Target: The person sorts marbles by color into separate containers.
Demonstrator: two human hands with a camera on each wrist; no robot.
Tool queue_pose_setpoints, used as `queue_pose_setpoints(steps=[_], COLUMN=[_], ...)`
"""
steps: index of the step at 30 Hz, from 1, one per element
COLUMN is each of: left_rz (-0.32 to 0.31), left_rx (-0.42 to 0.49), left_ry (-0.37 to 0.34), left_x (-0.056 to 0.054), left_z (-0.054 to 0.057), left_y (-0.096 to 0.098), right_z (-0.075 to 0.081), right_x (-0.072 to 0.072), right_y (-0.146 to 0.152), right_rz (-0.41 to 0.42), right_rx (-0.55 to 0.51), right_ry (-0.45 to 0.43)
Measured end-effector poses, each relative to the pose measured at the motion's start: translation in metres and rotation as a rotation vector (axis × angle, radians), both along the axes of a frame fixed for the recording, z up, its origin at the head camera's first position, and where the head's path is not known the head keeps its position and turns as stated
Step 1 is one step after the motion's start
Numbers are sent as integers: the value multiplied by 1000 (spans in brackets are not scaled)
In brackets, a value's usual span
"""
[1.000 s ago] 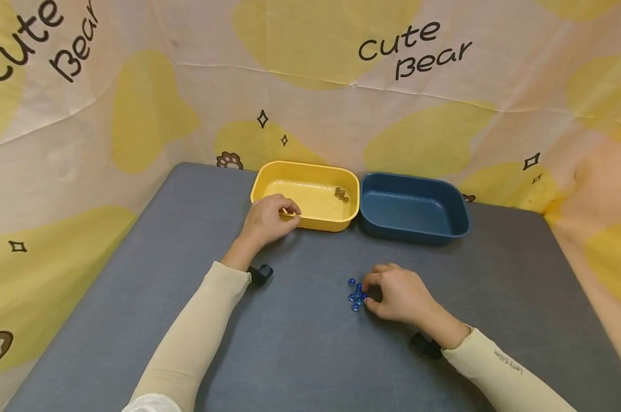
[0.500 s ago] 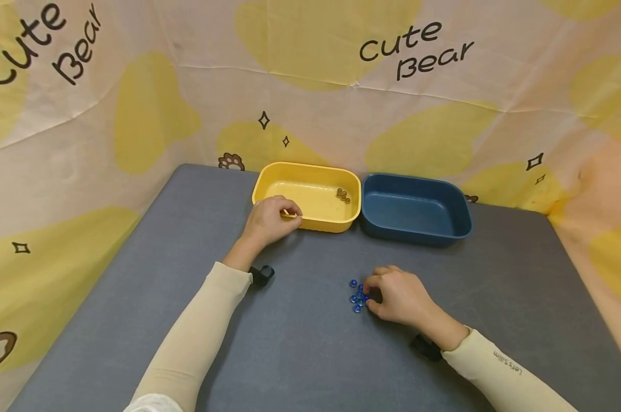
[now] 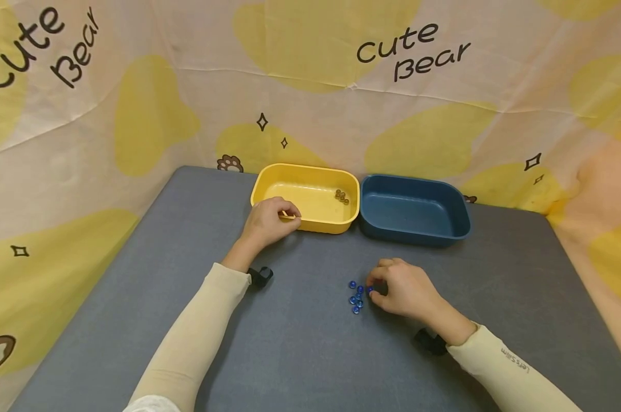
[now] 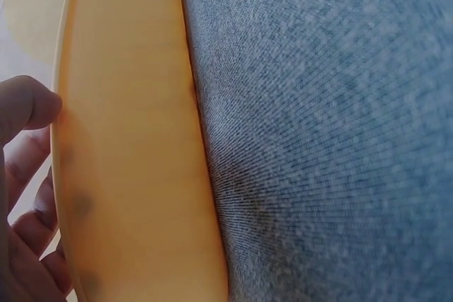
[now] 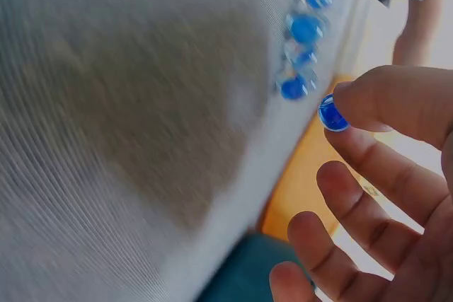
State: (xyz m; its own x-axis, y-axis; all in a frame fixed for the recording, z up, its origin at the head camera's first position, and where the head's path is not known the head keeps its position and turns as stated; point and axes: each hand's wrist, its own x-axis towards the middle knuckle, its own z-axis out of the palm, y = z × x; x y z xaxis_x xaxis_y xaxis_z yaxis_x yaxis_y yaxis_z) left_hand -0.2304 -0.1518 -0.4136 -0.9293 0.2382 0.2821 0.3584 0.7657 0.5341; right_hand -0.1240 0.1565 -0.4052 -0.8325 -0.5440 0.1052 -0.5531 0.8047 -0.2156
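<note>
My right hand [image 3: 405, 289] pinches a blue glass marble [image 5: 332, 114] between thumb and index finger; the other fingers are spread loosely in the right wrist view. Just left of that hand in the head view, several more blue marbles [image 3: 359, 304] lie in a loose cluster on the grey table. My left hand [image 3: 269, 220] grips the near rim of a yellow tub [image 3: 323, 225] at its left part. In the left wrist view the thumb [image 4: 39, 107] is on the tub's outer side and the fingers reach inside. Several amber-brown marbles [image 3: 341, 197] sit at the tub's right end.
Right beside the yellow tub stands a dark blue tub [image 3: 416, 232], with nothing visible inside. Behind both hangs a printed cloth [image 3: 310, 103] that also covers the left side. The grey table [image 3: 300, 355] stretches in front of the tubs.
My right hand has drawn slightly up and right from the cluster, and a blue marble now shows between its fingertips, apart from the others. The left hand has kept its grip on the rim.
</note>
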Motion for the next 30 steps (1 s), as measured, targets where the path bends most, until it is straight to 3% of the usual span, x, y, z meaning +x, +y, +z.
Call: queue_pose_setpoints(steps=[18, 30], left_rz=[-2, -2], left_rx=[-6, -15], left_ry=[12, 12], left_x=[1, 0], left_z=[0, 0], left_y=[0, 0], right_z=[46, 60], right_x=[-33, -63], right_y=[18, 38], right_rz=[-2, -42], right_rx=[-68, -59], right_ry=[84, 84])
